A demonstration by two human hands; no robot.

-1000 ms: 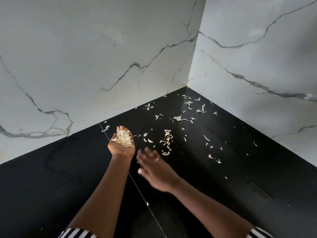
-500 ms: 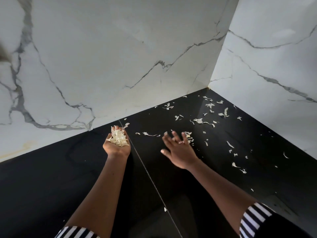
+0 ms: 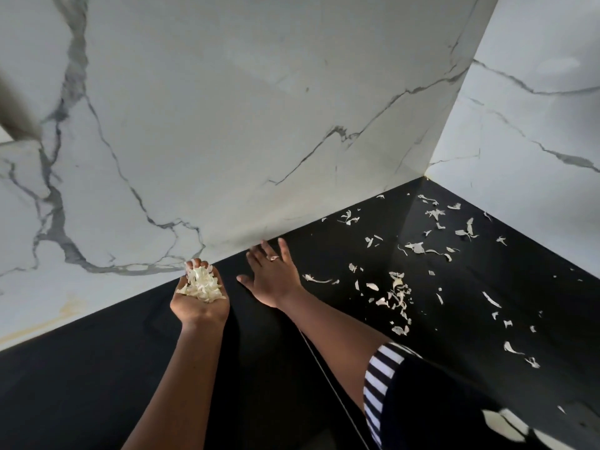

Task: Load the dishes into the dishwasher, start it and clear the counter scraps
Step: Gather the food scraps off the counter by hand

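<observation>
Closest to us is the striped sleeve (image 3: 380,378) on our right arm. Our left hand (image 3: 199,303) is cupped palm-up over the black desk (image 3: 97,368), fingers curled round a pile of scraps (image 3: 202,285). Just beside it our right hand (image 3: 272,274) is palm-down, fingers spread, gripping nothing; can't tell if it touches the desk. Loose scraps (image 3: 397,297) lie scattered rightward, out to the marble wall (image 3: 227,125) corner.

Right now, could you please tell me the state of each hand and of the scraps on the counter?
Left hand: palm up, cupped, holds heap of scraps.
Right hand: open, fingers spread, holds nothing.
Loose scraps: scattered on the counter, not yet gathered.
</observation>
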